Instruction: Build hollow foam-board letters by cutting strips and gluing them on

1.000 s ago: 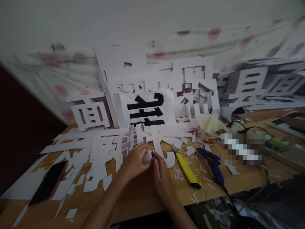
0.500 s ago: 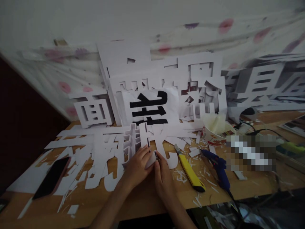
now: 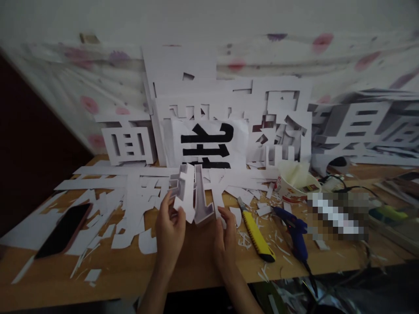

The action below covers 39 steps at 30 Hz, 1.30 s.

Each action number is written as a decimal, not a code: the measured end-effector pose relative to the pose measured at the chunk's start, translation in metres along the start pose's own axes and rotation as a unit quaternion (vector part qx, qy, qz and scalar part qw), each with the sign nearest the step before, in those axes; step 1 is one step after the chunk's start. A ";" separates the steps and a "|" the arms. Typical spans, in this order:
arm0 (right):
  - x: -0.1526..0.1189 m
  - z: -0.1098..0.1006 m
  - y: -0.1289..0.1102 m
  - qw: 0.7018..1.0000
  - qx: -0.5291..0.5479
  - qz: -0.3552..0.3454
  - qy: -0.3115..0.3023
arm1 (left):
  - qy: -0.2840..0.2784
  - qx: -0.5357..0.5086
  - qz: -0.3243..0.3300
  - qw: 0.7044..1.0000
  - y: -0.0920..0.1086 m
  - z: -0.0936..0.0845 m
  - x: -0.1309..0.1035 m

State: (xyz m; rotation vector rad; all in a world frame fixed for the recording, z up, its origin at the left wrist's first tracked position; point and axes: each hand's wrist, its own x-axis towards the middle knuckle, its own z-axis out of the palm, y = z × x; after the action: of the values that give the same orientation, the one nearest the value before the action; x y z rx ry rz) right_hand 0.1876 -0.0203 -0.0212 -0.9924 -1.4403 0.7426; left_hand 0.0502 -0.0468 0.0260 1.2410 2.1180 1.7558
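A white raised letter (image 3: 186, 198), built of flat board with thin side walls, is tilted up above the table. My left hand (image 3: 170, 229) pinches its lower left part between thumb and fingers. At the letter's right end, my right hand (image 3: 225, 231) has its fingers curled around the edge, and the exact contact is partly hidden. Behind it lie flat white cut-out shapes (image 3: 132, 205). A paper sheet with a black printed character (image 3: 207, 144) leans upright straight ahead.
To the right lie a yellow box cutter (image 3: 257, 233) and a blue glue gun (image 3: 294, 231) with its cord. Behind them stands a paper bowl (image 3: 294, 185). On the left is a dark phone (image 3: 63, 231). Finished white letters (image 3: 129, 146) stand at the back. Paper scraps litter the table (image 3: 121, 279).
My hands have moved apart, the left one going left. The raised letter has turned up, showing its hollow side walls. The view has shifted slightly.
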 end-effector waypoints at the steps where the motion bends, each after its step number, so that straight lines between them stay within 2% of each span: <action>1: 0.000 0.000 0.000 1.000 0.001 -0.003 0.006 | 0.010 -0.013 -0.027 1.000 -0.003 -0.003 -0.002; 6: -0.001 0.001 0.003 1.000 0.004 -0.015 0.024 | 0.047 -0.090 -0.121 0.987 -0.012 -0.013 -0.008; 10: -0.001 0.000 0.006 1.000 0.002 -0.022 0.018 | 0.037 -0.126 -0.128 0.983 -0.013 -0.011 -0.008; 12: 0.000 -0.001 0.007 1.000 -0.001 -0.023 0.007 | 0.057 -0.104 -0.091 0.989 -0.011 -0.006 -0.011; 14: 0.000 -0.001 0.010 0.999 0.004 -0.035 -0.017 | 0.064 -0.044 0.007 0.997 -0.007 0.003 -0.017; 15: 0.000 -0.001 0.012 0.999 0.010 -0.046 -0.024 | 0.043 -0.004 0.079 0.996 -0.005 0.009 -0.020; 17: 0.000 -0.001 0.018 0.997 0.020 -0.068 -0.028 | -0.057 0.080 0.218 0.971 -0.002 0.021 -0.027; 19: -0.001 0.000 0.022 0.997 0.021 -0.068 -0.015 | -0.143 0.125 0.275 0.943 -0.003 0.030 -0.032; 21: -0.003 0.001 0.025 0.999 0.022 -0.045 -0.012 | -0.174 0.140 0.270 0.937 -0.007 0.036 -0.034; 25: -0.005 0.004 0.024 0.999 0.026 -0.006 -0.034 | -0.182 0.149 0.258 0.937 -0.016 0.038 -0.036; 32: -0.005 0.007 0.022 0.999 0.026 -0.017 -0.029 | -0.194 0.153 0.258 0.934 -0.021 0.037 -0.037; 39: -0.004 0.006 0.022 0.999 0.020 -0.027 -0.024 | -0.216 0.156 0.284 0.921 -0.021 0.035 -0.031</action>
State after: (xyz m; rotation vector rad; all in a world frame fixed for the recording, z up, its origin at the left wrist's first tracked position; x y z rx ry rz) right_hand 0.1853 -0.0134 -0.0431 -0.9067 -1.4826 0.7586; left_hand 0.0800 -0.0401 -0.0153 2.2674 1.9283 1.1287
